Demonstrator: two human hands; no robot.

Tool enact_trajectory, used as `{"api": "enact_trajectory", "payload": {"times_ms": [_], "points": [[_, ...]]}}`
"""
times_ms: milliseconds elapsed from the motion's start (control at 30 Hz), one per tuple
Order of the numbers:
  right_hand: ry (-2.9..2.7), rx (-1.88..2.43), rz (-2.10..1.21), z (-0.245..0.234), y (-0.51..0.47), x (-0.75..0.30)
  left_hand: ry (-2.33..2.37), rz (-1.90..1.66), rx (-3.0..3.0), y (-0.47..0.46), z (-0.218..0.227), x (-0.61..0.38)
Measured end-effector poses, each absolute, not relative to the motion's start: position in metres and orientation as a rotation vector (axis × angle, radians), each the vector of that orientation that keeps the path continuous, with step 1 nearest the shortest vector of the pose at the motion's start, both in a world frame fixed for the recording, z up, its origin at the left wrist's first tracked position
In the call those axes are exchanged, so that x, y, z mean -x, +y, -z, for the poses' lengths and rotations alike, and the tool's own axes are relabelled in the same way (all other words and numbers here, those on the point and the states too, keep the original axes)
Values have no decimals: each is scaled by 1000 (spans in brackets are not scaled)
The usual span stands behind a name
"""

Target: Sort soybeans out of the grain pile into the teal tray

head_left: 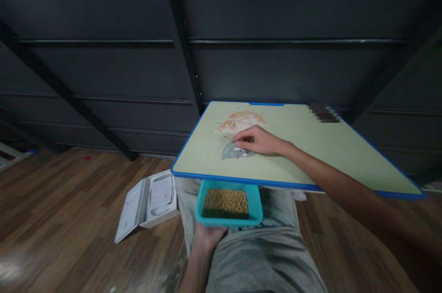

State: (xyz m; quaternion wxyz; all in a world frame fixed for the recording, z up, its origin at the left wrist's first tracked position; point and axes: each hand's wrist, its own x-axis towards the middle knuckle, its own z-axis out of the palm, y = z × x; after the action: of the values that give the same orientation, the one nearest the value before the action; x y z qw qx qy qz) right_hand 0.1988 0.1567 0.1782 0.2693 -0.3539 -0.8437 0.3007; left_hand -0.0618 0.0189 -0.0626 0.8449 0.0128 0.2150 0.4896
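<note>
My right hand lies on the pale green table with its fingers pressed on a small clear plastic scraper. Just beyond the hand sits a pile of mixed white and orange grains. Below the table's front edge, my left hand holds a teal tray from underneath. The tray is filled with yellow-brown beans and rests over my lap in grey trousers.
The table has a blue rim. An open white box lies on the wooden floor at the left. A dark panelled wall with metal braces stands behind the table. A small dark object sits at the table's far right.
</note>
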Motion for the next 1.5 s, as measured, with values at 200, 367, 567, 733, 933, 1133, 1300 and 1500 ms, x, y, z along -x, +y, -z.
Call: {"api": "enact_trajectory", "payload": {"times_ms": [200, 367, 567, 733, 933, 1133, 1300, 1500], "points": [[-2251, 965, -890, -181, 150, -193, 383, -1051, -85, 14, 70, 65], [-2273, 936, -944, -182, 141, -186, 267, -1062, -88, 11, 65, 64], [-2315, 832, -1043, -178, 131, -173, 348, -1055, -27, 8, 39, 57], [-2328, 798, -997, -184, 127, -172, 329, -1052, -31, 4, 24, 49], [-2345, 860, -1055, -197, 135, -196, 266, -1041, -14, 0, 28, 40], [-2233, 990, -811, -188, 149, -202, 243, -1023, -25, -2, 26, 32], [-2170, 1068, -337, -190, 171, -194, 211, -1018, -40, 1, 19, 41], [-2326, 1128, -67, -198, 198, -169, 187, -1051, -109, 8, 17, 64]]}}
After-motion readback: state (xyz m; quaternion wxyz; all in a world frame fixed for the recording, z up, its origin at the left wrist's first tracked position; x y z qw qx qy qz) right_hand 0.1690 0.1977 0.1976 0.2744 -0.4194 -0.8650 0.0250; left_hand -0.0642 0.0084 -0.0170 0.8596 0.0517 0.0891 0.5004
